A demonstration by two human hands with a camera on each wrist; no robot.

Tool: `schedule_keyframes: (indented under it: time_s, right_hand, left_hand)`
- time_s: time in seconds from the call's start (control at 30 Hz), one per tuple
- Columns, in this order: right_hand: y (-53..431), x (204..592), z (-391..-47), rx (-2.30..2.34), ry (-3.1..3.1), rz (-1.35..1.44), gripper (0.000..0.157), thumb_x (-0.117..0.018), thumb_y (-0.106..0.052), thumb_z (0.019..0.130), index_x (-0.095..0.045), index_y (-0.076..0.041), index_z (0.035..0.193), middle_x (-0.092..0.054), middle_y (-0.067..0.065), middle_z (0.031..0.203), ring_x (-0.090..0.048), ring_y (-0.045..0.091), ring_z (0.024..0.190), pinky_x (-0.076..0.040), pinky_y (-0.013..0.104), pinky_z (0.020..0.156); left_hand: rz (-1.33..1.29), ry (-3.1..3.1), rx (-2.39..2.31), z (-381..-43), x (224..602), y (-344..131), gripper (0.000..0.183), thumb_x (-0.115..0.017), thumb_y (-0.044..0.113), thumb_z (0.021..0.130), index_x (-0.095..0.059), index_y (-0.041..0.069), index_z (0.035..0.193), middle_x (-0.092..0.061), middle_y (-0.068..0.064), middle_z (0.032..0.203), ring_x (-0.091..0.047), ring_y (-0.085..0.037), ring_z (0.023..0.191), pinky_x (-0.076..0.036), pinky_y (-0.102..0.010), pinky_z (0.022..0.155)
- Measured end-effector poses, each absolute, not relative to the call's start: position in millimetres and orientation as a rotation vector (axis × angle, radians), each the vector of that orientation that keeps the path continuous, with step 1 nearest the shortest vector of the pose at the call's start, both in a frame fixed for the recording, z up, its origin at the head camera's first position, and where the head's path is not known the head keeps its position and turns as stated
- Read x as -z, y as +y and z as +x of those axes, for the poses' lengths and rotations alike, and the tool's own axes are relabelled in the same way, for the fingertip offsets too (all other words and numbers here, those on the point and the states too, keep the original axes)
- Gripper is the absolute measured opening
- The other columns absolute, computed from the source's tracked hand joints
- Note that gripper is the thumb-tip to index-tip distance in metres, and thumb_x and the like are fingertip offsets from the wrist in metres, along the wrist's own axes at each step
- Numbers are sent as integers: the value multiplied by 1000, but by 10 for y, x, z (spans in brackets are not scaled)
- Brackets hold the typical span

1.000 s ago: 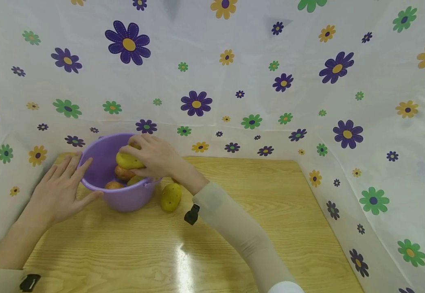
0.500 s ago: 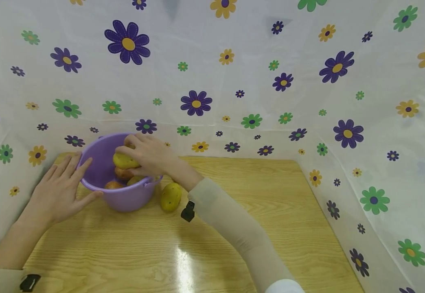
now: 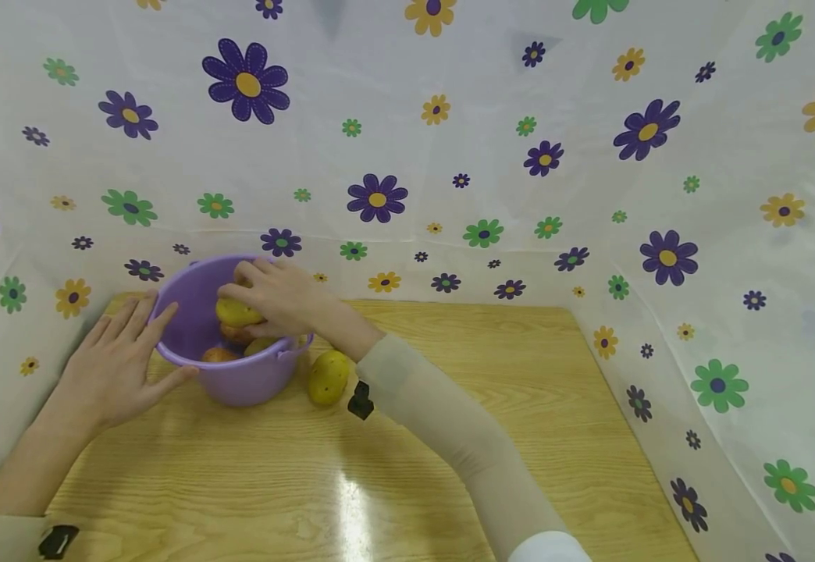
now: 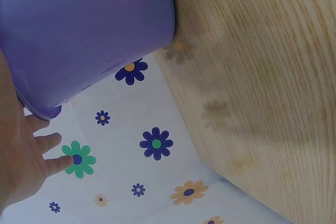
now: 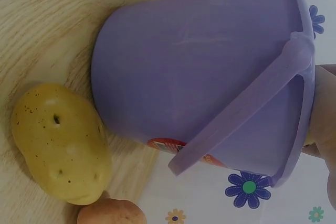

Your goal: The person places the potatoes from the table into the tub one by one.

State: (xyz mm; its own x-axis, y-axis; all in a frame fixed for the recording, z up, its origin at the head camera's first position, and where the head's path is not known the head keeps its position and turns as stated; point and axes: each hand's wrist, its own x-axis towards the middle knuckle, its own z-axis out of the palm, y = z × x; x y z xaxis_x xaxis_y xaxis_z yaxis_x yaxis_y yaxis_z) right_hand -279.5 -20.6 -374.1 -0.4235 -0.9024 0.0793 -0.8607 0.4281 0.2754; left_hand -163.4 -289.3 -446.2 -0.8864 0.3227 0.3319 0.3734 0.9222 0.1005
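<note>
A purple bucket (image 3: 242, 386) stands upright at the table's back left. My right hand (image 3: 288, 297) grips a yellow potato (image 3: 235, 312) inside its mouth, with the wrist over the right rim. Below that hand lie brownish potatoes (image 3: 219, 355), partly hidden by the hand and the wall. My left hand (image 3: 108, 371) rests against the left rim, its fingers straight and spread. Outside, right of the bucket, a yellow potato (image 3: 328, 378) lies on the table. The right wrist view also shows a reddish-brown potato (image 5: 113, 213) beside it, cut off by the frame edge.
The bucket's purple handle (image 5: 241, 108) hangs down on its right side, near a red label (image 5: 165, 144). A wooden table (image 3: 485, 390) spreads to the right and front. White flower-patterned cloth (image 3: 414, 156) walls in the back and both sides.
My right hand has moved slightly left and a little lower into the bucket with the yellow potato in its grip. The left hand has stayed in place on the rim.
</note>
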Motion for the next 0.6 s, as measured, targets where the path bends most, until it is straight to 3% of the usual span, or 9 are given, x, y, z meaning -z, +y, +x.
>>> schedule_keyframes:
  time_s: [0.6]
  right_hand:
    - [-235,3691,-2855,340,-2581,1579,74,-65,-64,97,-46,-28,158,-56,0,145,-57,18,131,-48,30,115]
  left_hand:
    - [-509,-2784,230,-1668,4429,-2893,103,-63,70,93,-30,4,166,-16,-24,176,-25,-50,159,-28,-74,121]
